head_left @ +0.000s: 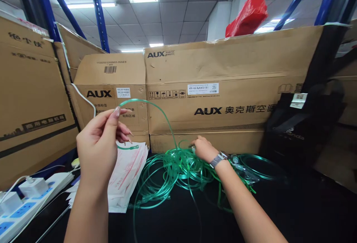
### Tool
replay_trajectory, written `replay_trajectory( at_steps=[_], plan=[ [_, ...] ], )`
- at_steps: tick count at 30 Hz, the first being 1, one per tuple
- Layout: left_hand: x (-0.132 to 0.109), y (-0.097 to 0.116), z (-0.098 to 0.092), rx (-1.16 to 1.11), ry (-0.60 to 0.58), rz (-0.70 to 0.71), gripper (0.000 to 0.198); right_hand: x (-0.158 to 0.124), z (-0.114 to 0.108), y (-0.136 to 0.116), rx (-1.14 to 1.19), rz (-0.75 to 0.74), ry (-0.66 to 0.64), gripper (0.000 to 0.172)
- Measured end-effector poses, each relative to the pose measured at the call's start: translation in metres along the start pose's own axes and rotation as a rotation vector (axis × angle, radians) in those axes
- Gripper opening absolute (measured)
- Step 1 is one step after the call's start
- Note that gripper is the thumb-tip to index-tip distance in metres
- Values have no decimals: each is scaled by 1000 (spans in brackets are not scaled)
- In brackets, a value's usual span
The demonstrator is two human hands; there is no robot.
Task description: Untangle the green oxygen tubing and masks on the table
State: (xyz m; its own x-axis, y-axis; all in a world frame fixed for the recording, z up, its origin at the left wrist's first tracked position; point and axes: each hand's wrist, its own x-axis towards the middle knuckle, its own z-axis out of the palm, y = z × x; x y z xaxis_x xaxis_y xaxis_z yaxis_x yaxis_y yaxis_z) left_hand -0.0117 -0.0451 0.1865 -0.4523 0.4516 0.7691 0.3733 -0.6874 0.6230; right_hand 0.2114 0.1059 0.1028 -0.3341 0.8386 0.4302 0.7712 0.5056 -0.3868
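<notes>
Raised at the left, my left hand (102,135) pinches a thin green plastic tube (164,114) between thumb and fingertips. The tube arches over to the right and drops toward a tangled pile of green tubing (158,176) on the black table. A short green tube end with a fitting (134,147) sticks out below my left fingers. My right hand (205,149), with a watch on the wrist, reaches to the far side of the pile. Its fingers are bent down at the tubing, and their tips are partly hidden, so its grip cannot be made out.
Printed white papers (125,183) lie left of the pile. A white power strip (36,198) with plugs and cords is at the lower left. Cardboard boxes (228,68) wall off the back and left. A black bag (295,135) hangs at the right, a red plastic bag (247,14) above.
</notes>
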Motion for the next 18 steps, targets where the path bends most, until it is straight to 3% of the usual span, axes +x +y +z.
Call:
replay_trajectory(
  at_steps=[3, 5, 6, 8, 10, 11, 13, 15, 18],
  plan=[
    [-4, 6, 1, 18, 27, 39, 19, 0, -5, -17, 96, -32, 87, 32],
    [-5, 7, 1, 14, 28, 41, 19, -2, -10, -33, 188, -111, 70, 38],
    [-5, 7, 2, 7, 22, 39, 19, -4, -13, -40, 277, -167, 7, 41],
    [-5, 5, 3, -1, 9, 31, 19, -9, -17, -50, 542, -291, -239, 46],
    [-4, 3, 3, 13, -3, 19, 19, -14, -18, -54, 743, -359, -524, 36],
    [-4, 3, 3, 25, -6, 10, 19, -16, -17, -53, 761, -348, -605, 26],
    [-3, 1, 3, 55, -19, -17, 19, -16, -15, -49, 671, -262, -585, 18],
    [-1, 0, 1, 80, -75, -69, 19, -15, -14, -44, 608, -168, -444, 30],
    [1, -4, 0, 125, -327, -192, 20, -11, -19, -41, 647, -89, -302, 38]
  ],
)
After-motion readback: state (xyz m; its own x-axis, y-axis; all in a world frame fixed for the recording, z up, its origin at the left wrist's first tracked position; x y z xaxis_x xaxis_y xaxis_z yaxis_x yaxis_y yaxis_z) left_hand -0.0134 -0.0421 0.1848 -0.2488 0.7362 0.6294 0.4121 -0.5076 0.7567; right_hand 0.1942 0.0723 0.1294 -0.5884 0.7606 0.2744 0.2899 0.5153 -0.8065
